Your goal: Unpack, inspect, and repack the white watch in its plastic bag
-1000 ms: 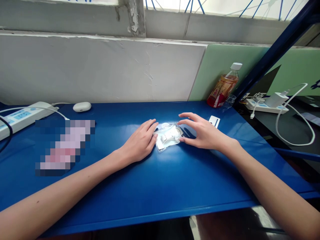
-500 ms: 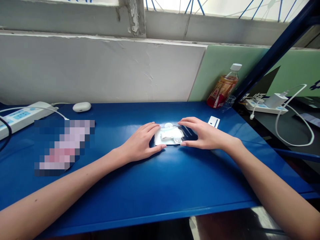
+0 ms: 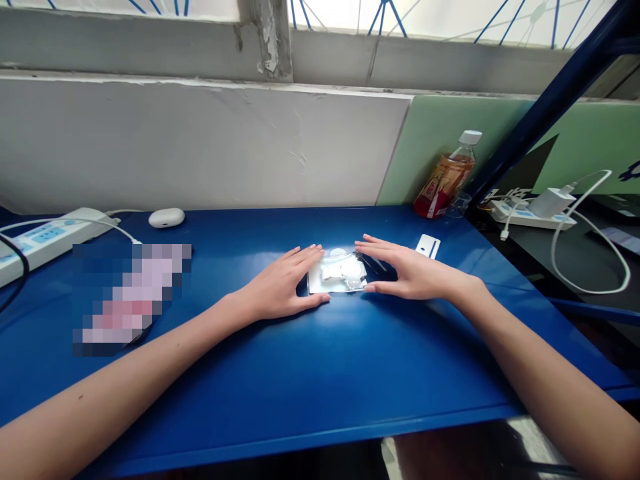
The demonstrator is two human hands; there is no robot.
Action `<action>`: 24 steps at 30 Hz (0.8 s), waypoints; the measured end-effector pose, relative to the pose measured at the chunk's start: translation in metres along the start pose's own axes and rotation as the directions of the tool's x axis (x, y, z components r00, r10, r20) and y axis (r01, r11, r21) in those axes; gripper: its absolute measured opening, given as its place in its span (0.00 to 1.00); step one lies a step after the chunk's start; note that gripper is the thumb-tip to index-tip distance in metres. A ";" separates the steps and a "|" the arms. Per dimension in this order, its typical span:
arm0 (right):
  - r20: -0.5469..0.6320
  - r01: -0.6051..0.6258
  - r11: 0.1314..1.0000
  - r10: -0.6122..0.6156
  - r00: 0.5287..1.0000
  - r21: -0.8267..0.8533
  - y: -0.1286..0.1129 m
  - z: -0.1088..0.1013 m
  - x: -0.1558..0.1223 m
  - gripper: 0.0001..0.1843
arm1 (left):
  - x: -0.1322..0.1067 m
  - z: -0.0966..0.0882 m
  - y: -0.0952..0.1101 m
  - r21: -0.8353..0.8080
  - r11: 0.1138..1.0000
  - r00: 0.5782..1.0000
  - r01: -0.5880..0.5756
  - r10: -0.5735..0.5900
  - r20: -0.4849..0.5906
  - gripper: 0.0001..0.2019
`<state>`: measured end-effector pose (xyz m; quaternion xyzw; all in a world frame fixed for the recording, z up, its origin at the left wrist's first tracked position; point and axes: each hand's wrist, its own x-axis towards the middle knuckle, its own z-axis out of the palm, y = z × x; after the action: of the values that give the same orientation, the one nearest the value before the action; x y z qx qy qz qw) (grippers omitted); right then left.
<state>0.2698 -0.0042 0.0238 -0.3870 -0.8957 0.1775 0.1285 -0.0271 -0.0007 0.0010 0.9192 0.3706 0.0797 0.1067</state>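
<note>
A flat clear packet (image 3: 340,272) with white contents lies on the blue table. Something round and clear shows at its top edge, but the kind of contents I cannot make out. My left hand (image 3: 283,283) rests at the packet's left side, thumb and fingers spread apart. Around the right side is my right hand (image 3: 400,267), likewise open, its fingertips close to the packet's edge; whether they touch it I cannot tell. A small white card (image 3: 428,245) with a dark mark lies just behind my right hand.
Far left are a white power strip (image 3: 65,230), a white earbud case (image 3: 167,218) and a pixelated object (image 3: 135,293) with a cable. A drink bottle (image 3: 445,180) leans at the back right. Beyond the blue post (image 3: 545,100) sits another power strip (image 3: 537,217) with a charger.
The view has tilted slightly, so the wall and table sit a little lower. My right thumb has drawn back slightly to the right; the packet stays put.
</note>
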 end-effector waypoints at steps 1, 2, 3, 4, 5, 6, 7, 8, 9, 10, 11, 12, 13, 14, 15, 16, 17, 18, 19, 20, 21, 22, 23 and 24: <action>0.007 -0.005 1.000 0.005 1.000 -0.003 -0.001 0.000 0.000 0.42 | 0.000 0.001 0.000 0.005 1.000 1.000 -0.005 0.005 0.015 0.43; 0.019 -0.013 1.000 0.013 1.000 -0.007 -0.002 0.001 0.000 0.42 | 0.000 0.001 0.000 0.008 1.000 1.000 -0.010 0.010 0.024 0.43; 0.032 -0.021 1.000 0.022 0.999 -0.011 -0.003 0.001 0.000 0.42 | 0.001 0.001 -0.001 0.010 1.000 1.000 -0.014 0.014 0.026 0.42; 0.046 -0.031 0.999 0.031 0.998 -0.014 -0.003 0.002 0.000 0.42 | 0.001 0.001 -0.001 0.009 1.000 1.000 -0.016 0.016 0.022 0.42; 0.058 -0.041 0.999 0.042 0.997 -0.017 -0.003 0.003 0.000 0.42 | 0.001 0.001 -0.001 0.006 1.000 1.000 -0.018 0.018 0.016 0.41; 0.070 -0.054 0.998 0.055 0.996 -0.021 -0.004 0.003 -0.001 0.42 | 0.001 0.001 -0.001 0.001 1.000 1.000 -0.019 0.019 0.008 0.41; 0.079 -0.070 0.997 0.072 0.994 -0.025 -0.003 0.004 -0.001 0.42 | 0.001 0.001 -0.001 -0.003 1.000 1.000 -0.020 0.020 0.000 0.41; 0.086 -0.088 0.996 0.090 0.992 -0.030 -0.003 0.005 -0.001 0.42 | 0.001 0.001 0.000 -0.006 1.000 1.000 -0.021 0.021 -0.006 0.41; 0.091 -0.101 0.994 0.104 0.990 -0.034 -0.003 0.005 -0.001 0.43 | 0.001 0.001 0.000 -0.006 1.000 1.000 -0.020 0.020 -0.012 0.40; 0.094 -0.109 0.993 0.112 0.989 -0.038 -0.003 0.005 -0.002 0.43 | 0.001 0.001 0.000 -0.004 1.000 1.000 -0.019 0.019 -0.016 0.40; 0.097 -0.110 0.993 0.114 0.989 -0.041 -0.003 0.005 -0.002 0.43 | 0.000 0.001 0.000 -0.001 1.000 1.000 -0.013 0.013 -0.022 0.41; 0.100 -0.107 0.993 0.111 0.989 -0.046 -0.003 0.005 -0.002 0.44 | 0.000 0.001 0.001 0.003 1.000 1.000 -0.002 0.002 -0.030 0.41; 0.103 -0.102 0.994 0.107 0.989 -0.051 -0.003 0.005 -0.002 0.45 | 0.000 0.002 0.001 0.008 1.000 0.999 0.013 -0.012 -0.038 0.41; 0.107 -0.096 0.994 0.102 0.989 -0.058 -0.004 0.004 -0.002 0.45 | 0.000 0.002 0.001 0.012 1.000 0.999 0.028 -0.027 -0.045 0.42; 0.110 -0.092 0.994 0.098 0.989 -0.066 -0.004 0.004 -0.002 0.46 | -0.001 0.002 0.001 0.014 0.999 0.998 0.042 -0.041 -0.051 0.42; 0.112 -0.087 0.993 0.095 0.989 -0.074 -0.004 0.003 -0.002 0.46 | -0.001 0.002 0.001 0.015 0.999 0.997 0.051 -0.051 -0.054 0.43; 0.112 -0.082 0.993 0.091 0.990 -0.081 -0.005 0.003 -0.002 0.46 | -0.001 0.002 0.001 0.015 0.998 0.997 0.056 -0.055 -0.055 0.43; 0.111 -0.078 0.993 0.088 0.990 -0.085 -0.005 0.003 -0.002 0.46 | -0.001 0.002 0.000 0.013 0.998 0.997 0.055 -0.054 -0.055 0.43; 0.110 -0.075 0.993 0.085 0.990 -0.089 -0.005 0.003 -0.001 0.46 | -0.001 0.002 0.000 0.012 0.999 0.997 0.053 -0.053 -0.056 0.42; 0.110 -0.074 0.993 0.084 0.990 -0.091 -0.006 0.003 -0.001 0.46 | -0.001 0.002 0.000 0.011 0.999 0.997 0.053 -0.052 -0.058 0.42; 0.110 -0.074 0.993 0.084 0.990 -0.093 -0.006 0.003 -0.001 0.45 | -0.001 0.002 0.000 0.010 0.999 0.997 0.051 -0.050 -0.059 0.42; 0.110 -0.074 0.993 0.084 0.990 -0.094 -0.006 0.004 -0.001 0.45 | -0.001 0.002 -0.001 0.010 0.999 0.997 0.050 -0.050 -0.060 0.42; 0.109 -0.075 0.993 0.085 0.990 -0.094 -0.006 0.004 -0.001 0.45 | -0.001 0.002 -0.001 0.009 0.999 0.997 0.048 -0.048 -0.061 0.42; 0.107 -0.075 0.993 0.085 0.991 -0.092 -0.006 0.004 -0.001 0.45 | -0.001 0.002 -0.001 0.006 0.999 0.997 0.043 -0.043 -0.063 0.43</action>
<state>0.2653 -0.0100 0.0225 -0.4175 -0.8921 0.1639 0.0543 -0.0280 -0.0009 -0.0015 0.9084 0.3938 0.1050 0.0930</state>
